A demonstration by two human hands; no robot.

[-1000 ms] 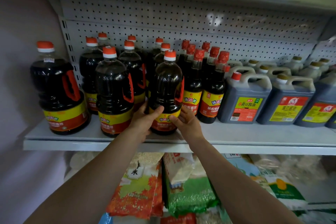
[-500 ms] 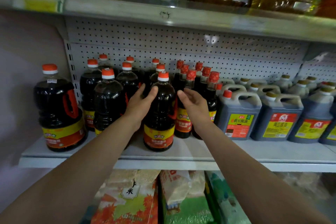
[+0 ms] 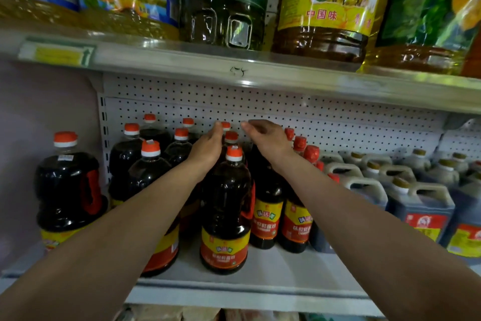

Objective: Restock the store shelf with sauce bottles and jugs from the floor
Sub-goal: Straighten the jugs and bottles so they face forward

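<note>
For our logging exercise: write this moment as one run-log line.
scene: sauce shelf | left hand: open, reaching back beside front bottle | right hand: fingers loosely curled, empty, above slim bottles | holding: nothing

The lower shelf (image 3: 260,266) carried nine big dark sauce bottles (image 3: 226,206) with orange-and-white caps, at least three slim red-capped bottles (image 3: 296,216) and a crowd of grey handled jugs (image 3: 421,206) too blurred to count exactly, while the upper shelf (image 3: 182,60) bore at least five large oil containers (image 3: 328,3).
</note>
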